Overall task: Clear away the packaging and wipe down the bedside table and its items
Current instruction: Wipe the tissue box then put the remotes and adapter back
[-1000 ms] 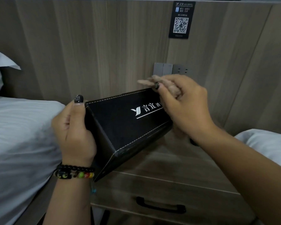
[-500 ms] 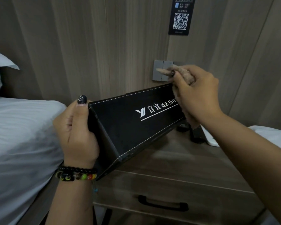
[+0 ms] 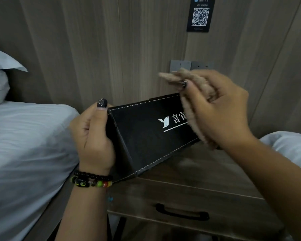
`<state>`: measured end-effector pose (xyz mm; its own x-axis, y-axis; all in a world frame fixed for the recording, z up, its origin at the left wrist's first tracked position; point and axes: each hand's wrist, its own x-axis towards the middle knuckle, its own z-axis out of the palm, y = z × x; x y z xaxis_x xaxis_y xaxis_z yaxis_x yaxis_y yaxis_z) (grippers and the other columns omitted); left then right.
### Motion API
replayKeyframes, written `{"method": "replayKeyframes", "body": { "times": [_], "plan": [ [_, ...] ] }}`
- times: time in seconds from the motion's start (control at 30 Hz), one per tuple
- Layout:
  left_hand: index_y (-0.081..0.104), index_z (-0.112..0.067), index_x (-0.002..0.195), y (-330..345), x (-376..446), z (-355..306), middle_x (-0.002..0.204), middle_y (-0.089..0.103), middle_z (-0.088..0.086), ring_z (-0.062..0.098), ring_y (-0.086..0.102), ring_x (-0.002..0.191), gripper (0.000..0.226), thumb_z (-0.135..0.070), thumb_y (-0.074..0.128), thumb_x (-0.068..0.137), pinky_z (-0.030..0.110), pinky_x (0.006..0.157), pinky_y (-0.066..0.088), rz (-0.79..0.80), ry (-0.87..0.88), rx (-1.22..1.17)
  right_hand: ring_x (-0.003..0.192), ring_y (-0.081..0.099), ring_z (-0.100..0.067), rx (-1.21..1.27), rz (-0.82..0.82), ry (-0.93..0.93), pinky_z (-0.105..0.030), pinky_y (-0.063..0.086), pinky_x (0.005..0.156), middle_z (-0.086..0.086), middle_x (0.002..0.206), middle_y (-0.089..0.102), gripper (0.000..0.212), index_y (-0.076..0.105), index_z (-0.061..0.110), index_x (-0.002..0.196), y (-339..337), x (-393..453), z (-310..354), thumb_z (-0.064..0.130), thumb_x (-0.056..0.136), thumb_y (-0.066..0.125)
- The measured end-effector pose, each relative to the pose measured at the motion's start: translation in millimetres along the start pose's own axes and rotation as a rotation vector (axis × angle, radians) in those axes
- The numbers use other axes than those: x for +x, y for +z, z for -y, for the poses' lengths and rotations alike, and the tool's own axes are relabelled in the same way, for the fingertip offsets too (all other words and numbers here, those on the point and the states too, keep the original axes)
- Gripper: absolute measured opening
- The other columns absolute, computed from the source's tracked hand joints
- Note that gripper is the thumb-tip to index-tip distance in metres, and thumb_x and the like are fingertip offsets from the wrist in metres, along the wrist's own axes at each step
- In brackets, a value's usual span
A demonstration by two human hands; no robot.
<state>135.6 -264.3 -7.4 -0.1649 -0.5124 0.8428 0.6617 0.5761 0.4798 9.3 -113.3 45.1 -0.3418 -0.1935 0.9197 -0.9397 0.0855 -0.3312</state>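
A black leather-look box [image 3: 142, 136] with white stitching and a white hotel logo is held tilted above the wooden bedside table [image 3: 207, 173]. My left hand [image 3: 92, 140] grips the box's near left end, thumb on its top edge. My right hand [image 3: 217, 108] clutches a tan fluffy cloth [image 3: 191, 101] and presses it against the right part of the box's printed face, covering part of the logo text. The box's far right end is hidden behind my right hand.
A bed with white sheets [image 3: 24, 145] and pillow [image 3: 0, 73] lies at left; another white bed [image 3: 292, 146] at right. The table's drawer has a black handle [image 3: 181, 212]. Wall switches [image 3: 189, 66] and a QR code sign [image 3: 200, 14] sit on the wood panel wall.
My right hand with the cloth slid right along the box to its far end, then came back left over the logo. My left hand kept hold of the box.
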Motion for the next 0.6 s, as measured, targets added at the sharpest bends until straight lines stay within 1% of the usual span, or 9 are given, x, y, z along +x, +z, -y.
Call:
{"method": "replayKeyframes", "body": {
  "times": [0.07,0.13,0.17,0.27,0.3,0.37,0.4,0.5,0.6],
  "plan": [
    [0.040,-0.033,0.052,0.4,1.4,-0.6,0.050,0.034,-0.022,-0.004,0.029,0.050,0.056,0.003,0.033,0.094,0.014,0.049,0.024,0.005,-0.004,-0.033,0.089,0.060,0.003,-0.073,-0.022,0.121,-0.007,0.042,0.081,0.014,0.095,0.067,0.018,0.071,0.022,0.106,-12.3,5.3,-26.1,0.026,0.091,0.062],
    [0.044,-0.034,0.051,-0.5,0.9,-1.7,0.049,0.037,-0.021,-0.005,0.032,0.049,0.060,0.006,0.032,0.094,0.012,0.049,0.026,0.018,0.002,-0.020,0.086,0.057,0.005,-0.119,-0.055,0.239,-0.003,0.039,0.076,0.013,0.090,0.066,0.019,0.072,0.021,0.106,-24.9,9.2,-47.9,0.026,0.091,0.062],
    [0.047,-0.029,0.054,-0.6,0.0,-2.9,0.048,0.040,-0.018,-0.006,0.034,0.050,0.057,0.008,0.031,0.094,0.011,0.050,0.027,0.033,0.006,0.025,0.085,0.056,0.005,-0.127,-0.072,0.290,-0.001,0.038,0.073,0.014,0.087,0.065,0.019,0.072,0.020,0.105,-30.7,9.8,-54.4,0.026,0.091,0.062],
    [0.051,0.005,0.064,-4.5,-3.5,-5.5,0.055,0.049,-0.010,-0.007,0.042,0.055,0.042,0.001,0.030,0.101,0.008,0.054,0.034,0.098,0.014,0.164,0.081,0.058,0.004,-0.088,-0.104,0.387,-0.004,0.040,0.072,0.014,0.083,0.064,0.017,0.071,0.021,0.103,-45.0,1.7,-64.9,0.027,0.091,0.061],
    [0.048,0.005,0.063,-6.3,-3.6,-7.1,0.056,0.048,-0.008,-0.002,0.044,0.055,0.048,-0.014,0.032,0.104,0.015,0.053,0.036,0.149,0.032,0.159,0.081,0.059,0.002,-0.069,-0.111,0.409,-0.008,0.043,0.074,0.013,0.084,0.066,0.016,0.071,0.023,0.103,-49.3,-3.2,-65.5,0.027,0.092,0.061],
    [0.040,-0.002,0.059,-14.0,-1.1,-9.5,0.056,0.041,0.010,0.025,0.042,0.053,0.059,-0.045,0.040,0.099,0.036,0.051,0.034,0.287,0.093,0.190,0.081,0.062,0.001,-0.008,-0.143,0.463,-0.017,0.047,0.078,0.015,0.085,0.068,0.014,0.071,0.025,0.100,-56.3,-12.4,-63.6,0.028,0.091,0.061],
    [0.039,-0.005,0.058,-17.0,1.6,-12.9,0.056,0.037,0.013,0.029,0.038,0.053,0.059,-0.050,0.045,0.095,0.043,0.051,0.032,0.354,0.119,0.246,0.080,0.063,0.003,0.051,-0.170,0.500,-0.017,0.048,0.077,0.016,0.082,0.069,0.012,0.072,0.025,0.097,-59.9,-16.8,-61.5,0.028,0.091,0.061],
    [0.040,-0.007,0.059,-27.8,5.9,-27.0,0.057,0.038,0.009,0.031,0.039,0.054,0.048,-0.039,0.047,0.093,0.044,0.057,0.032,0.509,0.183,0.472,0.066,0.058,0.013,0.205,-0.253,0.626,-0.002,0.042,0.062,0.017,0.072,0.066,0.015,0.069,0.029,0.080,-69.3,-31.5,-50.7,0.025,0.092,0.060],
    [0.042,-0.014,0.063,-38.8,-1.9,-45.6,0.063,0.042,0.000,0.021,0.044,0.059,0.032,-0.027,0.043,0.093,0.040,0.064,0.031,0.588,0.210,0.652,0.074,0.061,0.004,0.252,-0.298,0.678,-0.001,0.043,0.063,0.016,0.079,0.064,0.013,0.066,0.031,0.084,-70.1,-59.0,-40.7,0.026,0.093,0.060]
  ]
}}
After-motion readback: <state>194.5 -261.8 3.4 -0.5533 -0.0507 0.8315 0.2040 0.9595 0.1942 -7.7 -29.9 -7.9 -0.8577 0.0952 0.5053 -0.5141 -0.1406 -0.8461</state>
